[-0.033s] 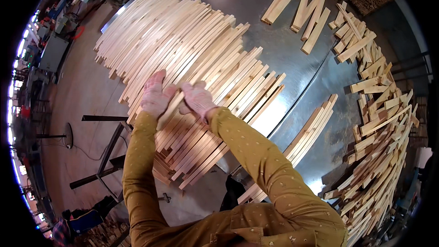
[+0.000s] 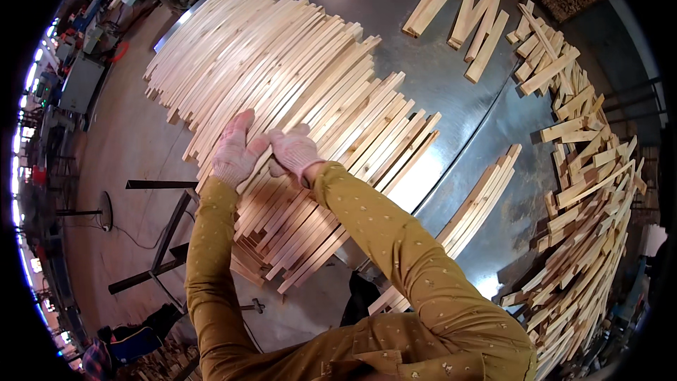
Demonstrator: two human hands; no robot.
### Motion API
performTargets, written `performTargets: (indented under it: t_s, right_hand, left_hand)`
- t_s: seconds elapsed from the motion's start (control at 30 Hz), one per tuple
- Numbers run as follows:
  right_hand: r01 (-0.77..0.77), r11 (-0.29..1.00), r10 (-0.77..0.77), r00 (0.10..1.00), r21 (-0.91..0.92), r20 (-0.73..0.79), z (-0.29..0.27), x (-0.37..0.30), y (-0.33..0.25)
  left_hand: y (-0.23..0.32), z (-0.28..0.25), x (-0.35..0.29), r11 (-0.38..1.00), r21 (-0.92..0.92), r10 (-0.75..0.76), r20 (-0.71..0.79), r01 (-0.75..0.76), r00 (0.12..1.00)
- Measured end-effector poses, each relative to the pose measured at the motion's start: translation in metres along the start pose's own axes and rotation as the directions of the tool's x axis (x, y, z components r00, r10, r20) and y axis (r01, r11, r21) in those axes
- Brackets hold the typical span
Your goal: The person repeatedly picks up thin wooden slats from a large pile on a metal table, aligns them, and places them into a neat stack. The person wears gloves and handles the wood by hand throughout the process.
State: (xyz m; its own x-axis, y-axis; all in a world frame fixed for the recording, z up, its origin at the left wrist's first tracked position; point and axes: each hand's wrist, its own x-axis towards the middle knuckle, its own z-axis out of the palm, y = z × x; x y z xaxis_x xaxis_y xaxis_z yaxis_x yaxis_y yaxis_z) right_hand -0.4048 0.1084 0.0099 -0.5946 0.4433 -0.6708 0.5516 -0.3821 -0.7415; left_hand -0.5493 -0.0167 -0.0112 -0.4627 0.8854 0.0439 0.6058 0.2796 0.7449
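Observation:
Long pale wooden strips [image 2: 233, 35] lie side by side in a wide slanting row on the metal table. My left hand [image 2: 238, 152], in a pinkish-white glove, rests on the row's left part with its fingers stretched out and its thumb apart, beside one strip. Close to that thumb, my right hand [image 2: 295, 152], gloved the same way, has its fingers bent around a wooden strip [image 2: 255, 175] that slants between both hands. The far end of this strip is hidden by the right hand.
Several loose strips [image 2: 486, 46] lie at the far right of the metal table [image 2: 465, 116]. Another small bundle [image 2: 483, 197] lies nearer, right of my arm. A big jumbled pile of strips [image 2: 585, 240] fills the right side. A dark metal frame [image 2: 166, 240] stands at left.
Both hands have shifted slightly, the right one a little left and up. The strip between them has turned and moved left, closer against the row.

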Motion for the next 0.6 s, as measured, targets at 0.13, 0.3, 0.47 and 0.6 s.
performTargets:
  t_s: [0.13, 0.3, 0.47, 0.6]
  right_hand:
    - [0.307, 0.720, -0.255, 0.951, -0.622, 0.174, 0.022, 0.050, 0.011]
    - [-0.080, 0.961, 0.080, 0.997, -0.264, -0.012, 0.013, 0.002, -0.009]
    - [0.075, 0.953, -0.114, 0.987, -0.295, -0.116, 0.003, 0.017, 0.020]
    - [0.380, 0.744, -0.337, 0.924, -0.550, 0.182, -0.006, 0.022, 0.026]
  left_hand:
    - [0.009, -0.012, -0.004, 0.890, 0.454, -0.034, 0.163, -0.044, 0.986]
    - [0.036, 0.005, -0.021, 0.517, 0.847, -0.419, 0.123, 0.125, 0.900]
    - [0.052, 0.013, -0.009, 0.462, 0.876, -0.449, 0.094, 0.141, 0.889]
    - [0.054, 0.011, -0.007, 0.428, 0.888, -0.461, 0.052, 0.170, 0.886]
